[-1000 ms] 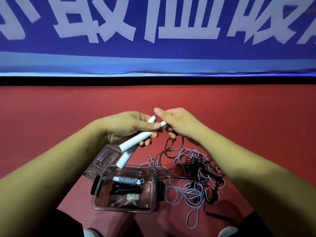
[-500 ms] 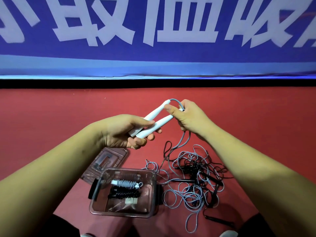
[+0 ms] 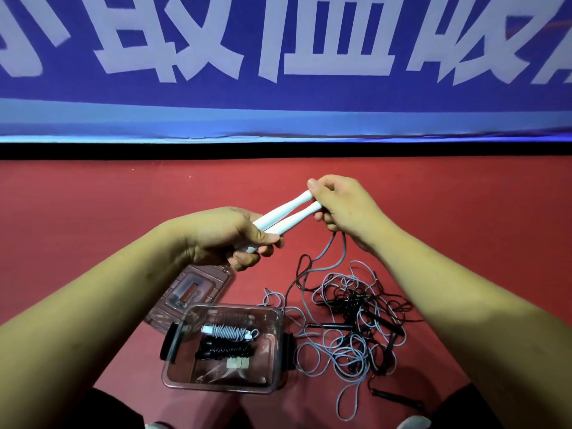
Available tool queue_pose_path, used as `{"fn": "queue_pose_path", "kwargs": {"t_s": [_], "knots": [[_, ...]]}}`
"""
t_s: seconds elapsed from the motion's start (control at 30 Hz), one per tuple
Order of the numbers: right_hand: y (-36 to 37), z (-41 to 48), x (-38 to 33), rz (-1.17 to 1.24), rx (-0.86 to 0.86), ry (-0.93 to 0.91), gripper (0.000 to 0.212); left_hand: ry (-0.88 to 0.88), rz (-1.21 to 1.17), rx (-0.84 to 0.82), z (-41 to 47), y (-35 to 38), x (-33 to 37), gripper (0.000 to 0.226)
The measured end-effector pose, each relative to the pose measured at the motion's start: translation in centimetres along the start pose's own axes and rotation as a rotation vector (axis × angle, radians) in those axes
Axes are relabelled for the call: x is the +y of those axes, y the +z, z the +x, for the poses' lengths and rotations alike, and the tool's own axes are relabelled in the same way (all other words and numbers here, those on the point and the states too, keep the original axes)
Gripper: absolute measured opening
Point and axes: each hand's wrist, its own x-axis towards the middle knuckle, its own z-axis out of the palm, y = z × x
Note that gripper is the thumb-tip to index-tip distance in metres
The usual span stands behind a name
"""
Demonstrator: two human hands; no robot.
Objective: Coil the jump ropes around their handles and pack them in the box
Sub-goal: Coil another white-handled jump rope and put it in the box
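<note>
white plastic, the two slim jump-rope handles point(image 3: 280, 212) lie side by side between my hands, raised over the red surface point(image 3: 93, 212). my left hand point(image 3: 216, 236) has its fingers point(image 3: 244, 261) curled round their near ends. my right hand point(image 3: 346, 205) pinches the far ends between thumb and fingers. a grey cord point(image 3: 344, 250) hangs from it into the tangle of grey and black ropes point(image 3: 349, 329) at near right. left of the tangle, the clear plastic box point(image 3: 216, 386) holds a coiled grey rope point(image 3: 227, 331) and a coiled black rope point(image 3: 224, 351). its lid point(image 3: 192, 289) lies just beyond.
</note>
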Motion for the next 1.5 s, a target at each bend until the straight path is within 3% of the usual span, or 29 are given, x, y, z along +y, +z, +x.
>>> {"fn": "queue_pose_path", "kwargs": {"t_s": [0.2, 0.4, 0.57, 0.67, 0.77, 1.0, 1.3, 1.4, 1.5], "knots": [[0.0, 0.2, 0.0, -0.017, -0.009, 0.063, 0.026, -0.005, 0.056, 0.012, -0.3, -0.4, 0.4, 0.029], [0.0, 0.8, 0.8, -0.177, 0.036, -0.038, 0.031, 0.039, 0.137, 0.106, -0.1, -0.1, 0.3, 0.015], [0.2, 0.9, 0.0, 0.042, 0.023, -0.011, 0.028, 0.139, 0.189, 0.146, -0.3, -0.3, 1.1, 0.021], [-0.5, 1.4, -1.1, 0.192, 0.0, -0.061, 0.031, 0.309, 0.073, 0.221, 0.0, -0.7, 1.4, 0.01], [-1.0, 1.5, -1.1, 0.21, -0.049, -0.079, 0.032, 0.458, -0.188, 0.28, 0.5, -1.0, 1.6, 0.008], [3.6, -0.8, -0.3, 0.164, -0.267, 0.154, 0.026, 0.564, -0.785, 0.492, 2.2, -0.3, 1.6, 0.021], [5.9, -2.2, -1.2, 0.181, -0.279, 0.181, 0.022, 0.584, -0.678, 0.568, 2.6, -0.5, 1.3, 0.014], [6.5, -2.4, -1.2, 0.081, -0.255, 0.179, 0.023, 0.589, -0.79, 0.488, 2.8, 0.0, 1.0, 0.019], [7.4, -2.7, -1.2, -0.098, -0.257, 0.161, 0.033, 0.646, -0.713, 0.475, 2.9, 0.9, 0.8, 0.034]]}}
